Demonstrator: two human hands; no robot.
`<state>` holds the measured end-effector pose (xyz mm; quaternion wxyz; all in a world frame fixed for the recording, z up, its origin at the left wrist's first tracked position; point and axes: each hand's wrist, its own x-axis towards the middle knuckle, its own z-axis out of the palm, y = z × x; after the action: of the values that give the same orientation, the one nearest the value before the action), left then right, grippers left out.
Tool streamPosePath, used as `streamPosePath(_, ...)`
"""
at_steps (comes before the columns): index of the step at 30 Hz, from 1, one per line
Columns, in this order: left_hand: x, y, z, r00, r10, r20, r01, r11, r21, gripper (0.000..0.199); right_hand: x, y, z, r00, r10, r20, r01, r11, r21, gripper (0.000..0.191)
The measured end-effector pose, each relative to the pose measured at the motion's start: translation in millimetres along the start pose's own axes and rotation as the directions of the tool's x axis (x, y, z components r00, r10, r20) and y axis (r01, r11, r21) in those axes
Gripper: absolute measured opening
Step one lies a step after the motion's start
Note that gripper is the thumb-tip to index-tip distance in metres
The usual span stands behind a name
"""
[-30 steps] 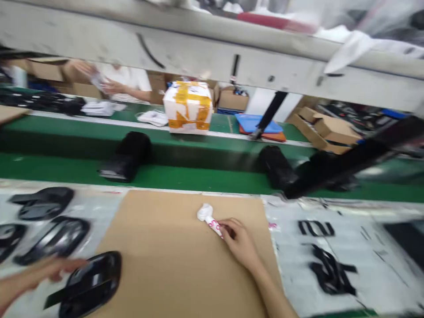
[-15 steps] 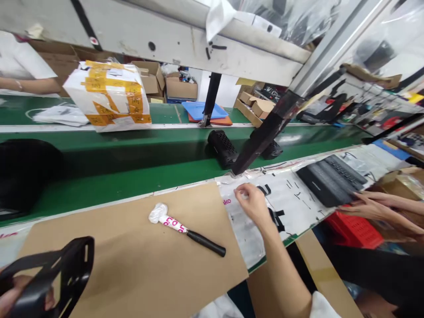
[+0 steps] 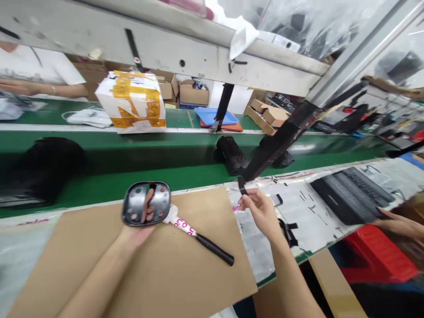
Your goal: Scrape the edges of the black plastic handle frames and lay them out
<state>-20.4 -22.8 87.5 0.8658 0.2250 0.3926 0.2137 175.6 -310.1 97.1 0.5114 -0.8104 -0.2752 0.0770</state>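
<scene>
A glossy black shell (image 3: 136,203) with rounded corners and round holes is held up near the far edge of a brown cardboard sheet (image 3: 182,276), left of that edge's middle. A worker's left hand (image 3: 139,234) grips it from below and behind, fingers showing at the middle of the piece. At the sheet's far right corner, the right hand (image 3: 260,212) pinches a short black strip (image 3: 242,186) between thumb and fingers, the strip's free end pointing up. A tool (image 3: 208,244) with a black handle and a white-wrapped head lies aslant on the cardboard; the shell hides part of the head from view. Just right of the sheet, more black straps (image 3: 293,226) lie partly behind the right arm. Farther right, another person's hand (image 3: 400,225) touches a ridged black case (image 3: 347,194), with a red plastic piece (image 3: 380,256) nearer the camera. Beyond the sheet runs a green belt (image 3: 162,165), bearing a perforated black unit (image 3: 232,154); farther off stand a taped white box (image 3: 139,106) and, at far left, a person in a white shirt (image 3: 49,66).
</scene>
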Motion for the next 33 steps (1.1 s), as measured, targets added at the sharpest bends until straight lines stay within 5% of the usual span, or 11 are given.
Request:
streamPosePath(4, 22, -13, -13.0, 0.995, 0.067, 0.073, -0.066, 0.998, -0.018, 0.007, -10, -44, 64, 0.963, -0.270, 0.000, 0.268, 0.956, 0.120, 0.013)
streamPosePath(8, 34, -16, -26.0, 0.970, 0.217, 0.109, -0.220, 0.975, 0.024, 0.033, -16, -71, 127, 0.829, -0.547, 0.115, 0.532, 0.835, 0.140, 0.023)
streamPosePath(11, 37, -14, -33.2, 0.935, 0.326, 0.143, -0.341, 0.936, 0.093, 0.049, -18, -71, 164, 0.712, -0.670, 0.208, 0.661, 0.740, 0.123, 0.028)
streamPosePath(15, 33, -14, -36.3, 0.927, 0.364, 0.092, -0.374, 0.913, 0.161, 0.055, -24, -55, 191, 0.653, -0.662, 0.367, 0.707, 0.707, 0.016, 0.035)
streamPosePath(23, 25, -17, -29.3, 0.950, 0.286, 0.127, -0.307, 0.932, 0.192, 0.058, -31, -44, 184, 0.675, -0.553, 0.488, 0.627, 0.779, 0.016, 0.037)
streamPosePath(28, 16, -22, -23.6, 0.936, 0.220, 0.276, -0.288, 0.929, 0.234, 0.053, -26, -42, 180, 0.693, -0.541, 0.477, 0.571, 0.816, 0.094, 0.027)
streamPosePath(33, 4, -20, -18.1, 0.936, 0.199, 0.291, -0.269, 0.936, 0.226, 0.053, -23, -41, 175, 0.847, -0.486, 0.217, 0.454, 0.872, 0.180, 0.022)
